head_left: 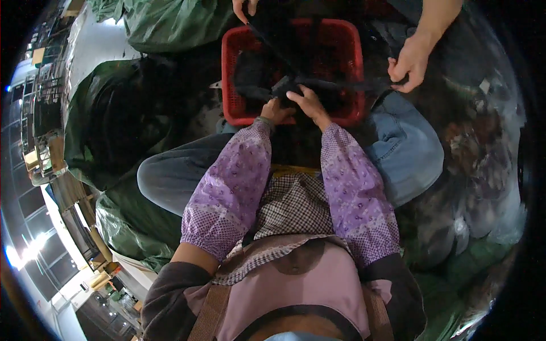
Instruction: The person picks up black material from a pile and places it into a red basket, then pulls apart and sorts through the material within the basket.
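A pink top (284, 310) under brown straps (209, 315) lay nearest, at six o'clock, with a checked apron (298, 204) above it toward the centre. Purple patterned sleeves (230, 184) covered the forearms, which reached up toward twelve, between jeans-clad knees (185, 173) at nine and two o'clock. At twelve, over the near part of a red basket (357, 57), the two hands met on a bunched black strap (282, 86). The left hand (276, 111) grasped it from the seven o'clock side, fingers curled and partly hidden; the right hand (309, 105) pinched it from the five o'clock side, thumb and forefinger against the dark material. Black bands ran out from this bunch to another person: one toward eleven, to a hand (245, 8) at the top edge, the other toward three, to a second hand (410, 61) with bent fingers, just outside the basket. More dark material lay in the basket, too dim to tell apart. Green sheeting (128, 224) spread from eight to eleven o'clock, and clear plastic bags (480, 165) stood at three.
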The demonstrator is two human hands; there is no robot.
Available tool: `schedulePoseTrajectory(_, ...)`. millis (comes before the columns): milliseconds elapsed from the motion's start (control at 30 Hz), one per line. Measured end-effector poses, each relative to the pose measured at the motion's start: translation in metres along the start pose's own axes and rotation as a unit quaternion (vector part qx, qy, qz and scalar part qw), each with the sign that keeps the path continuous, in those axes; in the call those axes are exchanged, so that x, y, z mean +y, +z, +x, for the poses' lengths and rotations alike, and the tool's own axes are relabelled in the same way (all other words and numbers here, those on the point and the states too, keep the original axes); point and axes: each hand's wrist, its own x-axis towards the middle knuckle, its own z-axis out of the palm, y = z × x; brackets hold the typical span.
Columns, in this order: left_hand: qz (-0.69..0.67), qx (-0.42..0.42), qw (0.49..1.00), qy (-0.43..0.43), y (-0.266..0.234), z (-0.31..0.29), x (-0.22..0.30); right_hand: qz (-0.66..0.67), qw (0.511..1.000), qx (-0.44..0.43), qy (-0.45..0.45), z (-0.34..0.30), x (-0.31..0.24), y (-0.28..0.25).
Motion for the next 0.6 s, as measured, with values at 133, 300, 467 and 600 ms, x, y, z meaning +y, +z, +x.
schedulePoseTrajectory(133,0.046,-0.048,0.994,-0.088,0.003,-0.019,0.049,-0.044,0.994,-0.03,0.1,-0.001,-0.008,-0.014)
schedulePoseTrajectory(300,0.107,-0.037,0.993,-0.014,0.013,-0.023,0.042,-0.052,0.987,-0.075,0.13,0.001,-0.009,-0.017)
schedulePoseTrajectory(467,0.037,-0.037,0.991,0.126,0.017,-0.026,0.058,-0.036,0.999,-0.033,0.011,0.014,0.023,-0.01)
schedulePoseTrajectory(600,-0.175,0.056,0.983,-0.001,0.01,-0.027,0.079,-0.107,0.991,0.034,-0.073,0.015,0.021,-0.006)
